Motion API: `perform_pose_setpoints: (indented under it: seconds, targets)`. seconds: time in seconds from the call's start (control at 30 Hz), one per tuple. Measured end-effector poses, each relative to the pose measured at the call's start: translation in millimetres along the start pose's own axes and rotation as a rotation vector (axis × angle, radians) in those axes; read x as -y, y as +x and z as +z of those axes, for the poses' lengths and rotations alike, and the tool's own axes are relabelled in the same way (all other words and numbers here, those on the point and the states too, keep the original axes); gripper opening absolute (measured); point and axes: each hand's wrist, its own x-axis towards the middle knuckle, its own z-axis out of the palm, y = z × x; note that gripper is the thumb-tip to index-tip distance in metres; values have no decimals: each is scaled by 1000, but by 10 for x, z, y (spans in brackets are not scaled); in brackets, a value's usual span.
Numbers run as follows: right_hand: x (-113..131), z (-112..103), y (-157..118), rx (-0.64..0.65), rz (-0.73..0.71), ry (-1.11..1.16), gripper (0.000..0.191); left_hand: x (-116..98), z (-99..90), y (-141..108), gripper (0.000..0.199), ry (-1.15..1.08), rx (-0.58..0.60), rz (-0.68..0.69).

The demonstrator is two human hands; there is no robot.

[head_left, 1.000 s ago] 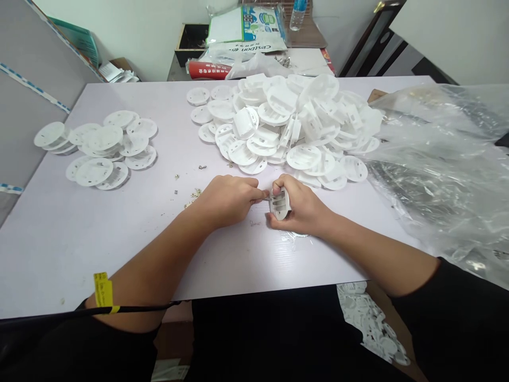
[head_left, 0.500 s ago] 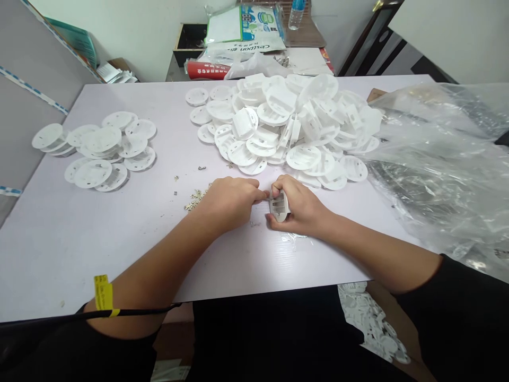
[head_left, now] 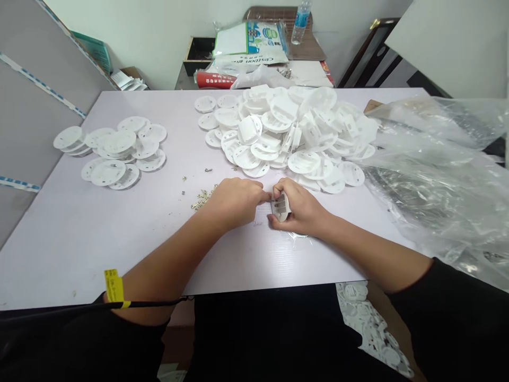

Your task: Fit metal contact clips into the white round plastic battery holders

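My right hand grips a round white plastic housing on its edge, its slotted, ribbed inside turned toward the left. Thumb and fingers hold it from below and above. Close against its upper left edge is my left hand, fingers curled and one fingertip at the housing's rim. Whatever the left fingers pinch is hidden. Partly behind the left hand lies a small heap of metal clips. A thin clear-edged piece lies flat under the right hand.
A large pile of white round housings covers the table's far middle. A smaller group of white discs lies at left. Clear plastic bags spread over the right side. More white parts sit below the table edge.
The view has shifted slightly, so the table appears a little farther right. My left fingertip now sits closer against the housing's rim; the right hand keeps its grip.
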Motion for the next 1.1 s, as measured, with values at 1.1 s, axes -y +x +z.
perform_pose_setpoints:
  seconds: [1.1]
  targets:
    - [163, -57, 114, -85, 394, 970, 57, 135, 18, -5, 26, -1166, -389, -34]
